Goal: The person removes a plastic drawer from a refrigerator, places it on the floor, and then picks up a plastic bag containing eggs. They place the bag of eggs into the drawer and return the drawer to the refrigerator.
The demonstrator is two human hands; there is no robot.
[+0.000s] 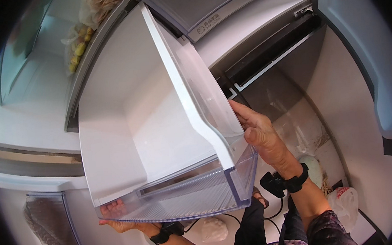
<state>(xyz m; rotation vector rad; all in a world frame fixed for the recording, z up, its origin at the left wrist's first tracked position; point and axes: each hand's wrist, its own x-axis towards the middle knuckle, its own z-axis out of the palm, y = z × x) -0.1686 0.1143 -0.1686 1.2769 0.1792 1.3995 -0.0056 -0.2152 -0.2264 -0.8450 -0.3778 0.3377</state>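
Note:
A white refrigerator drawer (169, 135) with a clear plastic front is tilted before me, partly outside the refrigerator. Its inside looks bare, with a white divider or side rim (187, 102) running front to back. My left hand (117, 216) holds the drawer's lower front corner, its fingers showing through the clear plastic. On the right side wall, near the front corner, my right hand (261, 134) grips the drawer, the thumb outside and some fingertips hidden behind the edge. Each wrist wears a black strap with a small device.
Above is a grey-fronted refrigerator compartment (208, 21). Bagged yellow-green produce (79, 48) lies at upper left. The open door (358, 40) stands at right, another door shelf (52, 230) at lower left. A plastic bag (343, 204) and a whitish bundle (214, 229) lie below; cables hang near my legs.

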